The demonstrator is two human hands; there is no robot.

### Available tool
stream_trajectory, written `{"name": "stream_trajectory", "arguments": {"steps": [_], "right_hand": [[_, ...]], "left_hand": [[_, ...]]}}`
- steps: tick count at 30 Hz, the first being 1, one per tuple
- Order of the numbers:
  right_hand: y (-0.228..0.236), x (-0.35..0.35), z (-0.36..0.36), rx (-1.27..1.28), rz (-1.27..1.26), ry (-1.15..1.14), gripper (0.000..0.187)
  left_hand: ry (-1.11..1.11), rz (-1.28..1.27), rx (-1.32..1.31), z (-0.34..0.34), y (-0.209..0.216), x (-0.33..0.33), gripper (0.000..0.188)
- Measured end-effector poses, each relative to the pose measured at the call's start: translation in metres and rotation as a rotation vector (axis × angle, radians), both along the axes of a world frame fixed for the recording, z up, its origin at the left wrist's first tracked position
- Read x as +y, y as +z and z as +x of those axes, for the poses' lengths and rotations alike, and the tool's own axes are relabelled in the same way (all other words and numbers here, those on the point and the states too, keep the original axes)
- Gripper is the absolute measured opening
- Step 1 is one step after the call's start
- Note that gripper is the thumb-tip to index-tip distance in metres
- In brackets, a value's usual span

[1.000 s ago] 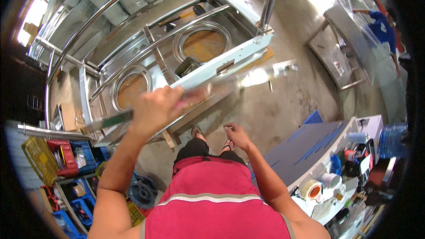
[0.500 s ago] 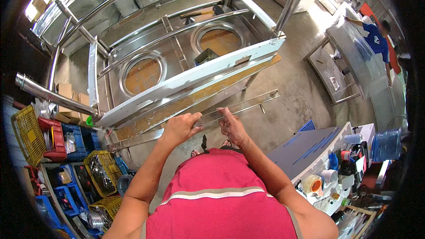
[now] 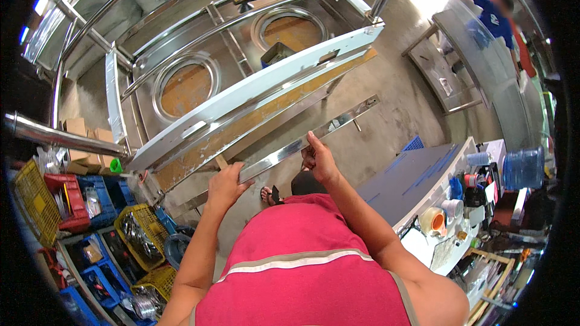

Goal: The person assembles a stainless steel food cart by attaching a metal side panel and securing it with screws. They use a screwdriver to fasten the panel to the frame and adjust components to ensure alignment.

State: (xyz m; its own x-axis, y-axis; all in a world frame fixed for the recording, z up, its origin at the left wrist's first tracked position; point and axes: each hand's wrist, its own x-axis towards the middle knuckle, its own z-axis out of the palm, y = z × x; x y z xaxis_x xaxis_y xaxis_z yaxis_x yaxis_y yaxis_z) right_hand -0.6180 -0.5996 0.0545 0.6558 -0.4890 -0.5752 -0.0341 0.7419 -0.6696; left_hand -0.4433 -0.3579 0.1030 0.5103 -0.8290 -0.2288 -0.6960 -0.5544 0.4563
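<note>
Between my body and a large stainless steel frame, I hold a long, shiny metal strip (image 3: 281, 156) at a slant, its right end farther from me. A short peg shows under that far right end. My left hand (image 3: 226, 187) grips the strip toward its left part, fingers curled over it. My right hand (image 3: 321, 162) pinches it near the middle, thumb lying on its upper face and fingers beneath. The steel frame (image 3: 241, 96) has two round openings and a pale blue-white front edge. Inside it lie a hammer (image 3: 244, 6) and a small dark box (image 3: 277, 55).
A wooden board (image 3: 290, 102) lies under the frame's front edge. Yellow, red and blue bins (image 3: 142, 238) stand at left. At right is a dark-topped table (image 3: 408, 175) with tape rolls and a water bottle (image 3: 523, 167). A person in blue (image 3: 494, 21) stands far right.
My left hand has shifted left and my right hand slightly right, so they are farther apart along the strip. The strip's right end has risen in view, and its face now shines more brightly.
</note>
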Motion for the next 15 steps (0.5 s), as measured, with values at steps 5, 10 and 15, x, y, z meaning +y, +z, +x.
{"name": "stream_trajectory", "arguments": {"steps": [5, 10, 15], "right_hand": [[-0.010, -0.047, 0.015, 0.035, 0.001, -0.049, 0.044], [-0.007, -0.103, 0.062, 0.049, -0.008, -0.006, 0.050], [0.003, -0.146, 0.099, -0.034, 0.006, -0.010, 0.049]], "left_hand": [[0.064, -0.122, -0.081, 0.012, 0.001, -0.016, 0.045], [-0.024, -0.342, -0.405, 0.042, 0.013, -0.063, 0.041], [0.010, -0.200, -0.489, 0.071, 0.015, -0.106, 0.046]]}}
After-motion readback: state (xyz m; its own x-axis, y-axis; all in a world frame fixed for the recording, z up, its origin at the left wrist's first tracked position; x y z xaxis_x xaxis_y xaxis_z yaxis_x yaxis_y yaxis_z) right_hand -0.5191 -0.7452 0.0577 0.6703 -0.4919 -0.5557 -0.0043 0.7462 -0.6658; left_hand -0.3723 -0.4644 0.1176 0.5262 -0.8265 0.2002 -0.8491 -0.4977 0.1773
